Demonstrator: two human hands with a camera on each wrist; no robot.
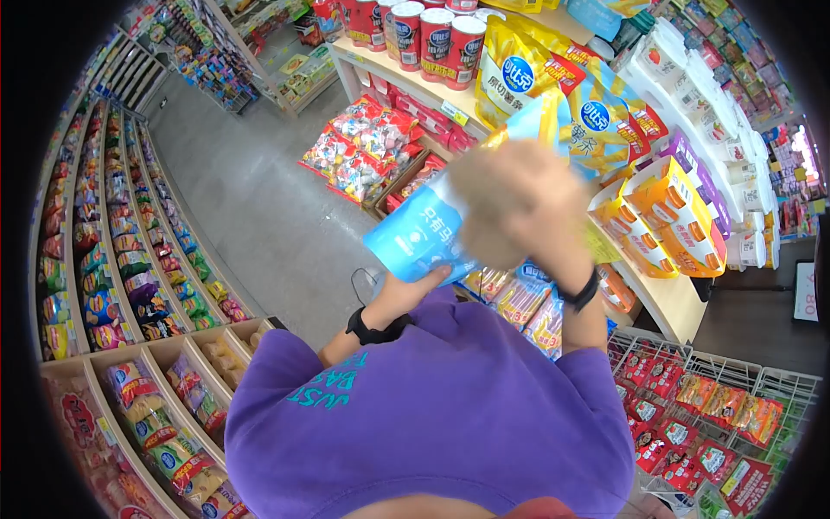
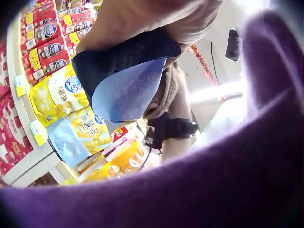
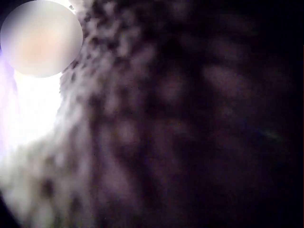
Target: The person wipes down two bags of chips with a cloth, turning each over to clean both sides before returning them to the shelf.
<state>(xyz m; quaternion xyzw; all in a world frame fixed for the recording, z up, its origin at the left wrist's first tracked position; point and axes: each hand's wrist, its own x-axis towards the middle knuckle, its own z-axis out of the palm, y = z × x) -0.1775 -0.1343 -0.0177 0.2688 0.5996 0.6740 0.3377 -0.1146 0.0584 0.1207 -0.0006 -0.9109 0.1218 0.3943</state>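
Observation:
A blue snack pouch (image 1: 405, 227) with white print is held at a slant in front of the chest. My left hand (image 1: 408, 294) grips it near its lower end, thumb lying on the printed front. In the left wrist view the pouch's bottom (image 2: 128, 92) sticks out below the fingers. My right hand (image 1: 551, 203), blurred, holds a fuzzy brown-grey cloth (image 1: 491, 201) over the pouch's upper part. The same cloth (image 3: 123, 123) fills most of the right wrist view, and its edge (image 2: 165, 95) shows behind the pouch in the left wrist view.
Yellow chip pouches (image 1: 519, 73), red chip canisters (image 1: 437, 43) and orange-yellow multipacks (image 1: 674, 216) stand on the shelf (image 1: 674, 298) ahead. Bagged candy (image 1: 363, 147) lies lower. Slanted snack racks (image 1: 130, 233) line the left. A wire rack (image 1: 718, 372) hangs at right.

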